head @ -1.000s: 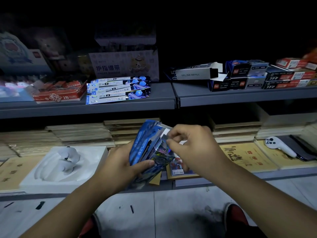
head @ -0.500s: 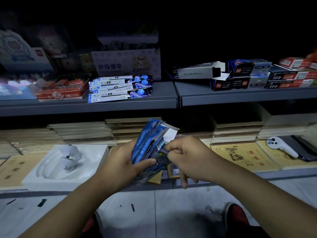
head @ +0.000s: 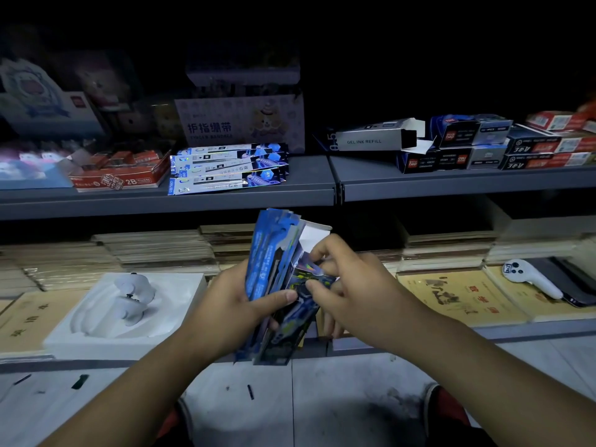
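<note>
A dim shop shelf is above our fingers, tiled floor below. Our left hand grips fanned blue packets; our right hand pinches one. The fan sits higher than before.

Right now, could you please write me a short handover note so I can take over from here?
Hands: the left hand grips a bundle of blue packs, thumb across its front; the right hand pinches the front pack of that bundle.
Elsewhere: matching shelf packs lie stacked on the upper shelf.
Done: that stack is laid out.
Left: probably draw the front pack free and shelve the bundle with the others.
</note>
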`<state>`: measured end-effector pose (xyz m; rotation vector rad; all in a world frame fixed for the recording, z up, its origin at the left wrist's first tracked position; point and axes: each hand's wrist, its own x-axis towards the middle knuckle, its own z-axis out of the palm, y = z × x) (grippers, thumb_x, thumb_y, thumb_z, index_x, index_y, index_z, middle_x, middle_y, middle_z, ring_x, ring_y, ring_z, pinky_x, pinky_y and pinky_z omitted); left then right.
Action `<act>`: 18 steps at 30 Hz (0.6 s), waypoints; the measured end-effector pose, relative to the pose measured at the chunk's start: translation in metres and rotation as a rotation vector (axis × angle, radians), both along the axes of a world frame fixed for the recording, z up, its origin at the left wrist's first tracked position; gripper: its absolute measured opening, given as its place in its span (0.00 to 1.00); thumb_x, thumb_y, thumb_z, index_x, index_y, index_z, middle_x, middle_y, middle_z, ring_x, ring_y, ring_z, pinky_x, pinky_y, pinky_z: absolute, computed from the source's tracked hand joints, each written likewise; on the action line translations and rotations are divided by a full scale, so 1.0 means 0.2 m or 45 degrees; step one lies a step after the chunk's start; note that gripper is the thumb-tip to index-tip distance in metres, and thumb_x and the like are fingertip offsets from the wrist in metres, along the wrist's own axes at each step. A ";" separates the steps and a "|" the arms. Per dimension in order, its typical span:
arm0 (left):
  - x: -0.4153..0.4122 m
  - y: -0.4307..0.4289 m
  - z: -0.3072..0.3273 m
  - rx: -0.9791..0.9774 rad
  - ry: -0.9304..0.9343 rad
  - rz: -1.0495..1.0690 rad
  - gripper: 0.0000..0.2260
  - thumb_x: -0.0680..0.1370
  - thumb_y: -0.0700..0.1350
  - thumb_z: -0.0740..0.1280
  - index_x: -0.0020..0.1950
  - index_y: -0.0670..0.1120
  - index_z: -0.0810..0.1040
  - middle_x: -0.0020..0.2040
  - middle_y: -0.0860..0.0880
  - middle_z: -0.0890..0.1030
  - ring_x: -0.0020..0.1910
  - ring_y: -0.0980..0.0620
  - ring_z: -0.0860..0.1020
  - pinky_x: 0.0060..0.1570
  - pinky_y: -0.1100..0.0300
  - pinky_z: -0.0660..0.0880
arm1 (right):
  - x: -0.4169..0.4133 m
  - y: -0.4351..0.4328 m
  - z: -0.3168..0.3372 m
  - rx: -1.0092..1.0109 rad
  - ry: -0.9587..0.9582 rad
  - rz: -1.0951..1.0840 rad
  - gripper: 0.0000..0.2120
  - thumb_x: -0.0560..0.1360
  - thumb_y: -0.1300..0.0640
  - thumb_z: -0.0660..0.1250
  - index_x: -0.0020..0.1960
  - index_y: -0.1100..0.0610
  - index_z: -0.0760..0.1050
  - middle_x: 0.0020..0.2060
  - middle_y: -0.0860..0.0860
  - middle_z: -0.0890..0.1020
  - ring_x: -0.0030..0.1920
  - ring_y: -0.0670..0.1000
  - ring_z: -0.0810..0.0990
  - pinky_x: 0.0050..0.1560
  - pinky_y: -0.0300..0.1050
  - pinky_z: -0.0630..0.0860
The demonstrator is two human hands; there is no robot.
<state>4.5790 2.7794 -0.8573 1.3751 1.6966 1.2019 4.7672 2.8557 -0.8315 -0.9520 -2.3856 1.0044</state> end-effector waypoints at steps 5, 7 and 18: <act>-0.01 -0.01 0.01 -0.010 -0.022 -0.009 0.10 0.75 0.44 0.76 0.53 0.49 0.80 0.44 0.47 0.86 0.33 0.40 0.84 0.39 0.44 0.84 | 0.01 -0.01 -0.01 0.090 -0.011 0.035 0.05 0.83 0.54 0.64 0.56 0.49 0.68 0.34 0.49 0.77 0.24 0.46 0.81 0.31 0.51 0.83; -0.01 -0.01 0.01 -0.010 -0.007 -0.007 0.10 0.75 0.45 0.76 0.53 0.50 0.80 0.44 0.48 0.86 0.33 0.42 0.85 0.38 0.47 0.83 | 0.00 -0.01 -0.01 0.113 -0.018 0.028 0.06 0.83 0.52 0.65 0.59 0.49 0.71 0.34 0.43 0.76 0.25 0.46 0.81 0.33 0.51 0.84; -0.02 -0.01 -0.03 0.026 0.312 -0.033 0.10 0.73 0.48 0.77 0.43 0.58 0.77 0.36 0.52 0.84 0.32 0.51 0.84 0.40 0.47 0.82 | -0.01 -0.01 -0.04 -0.131 -0.146 0.041 0.14 0.80 0.46 0.65 0.56 0.44 0.59 0.58 0.51 0.79 0.27 0.53 0.84 0.32 0.54 0.84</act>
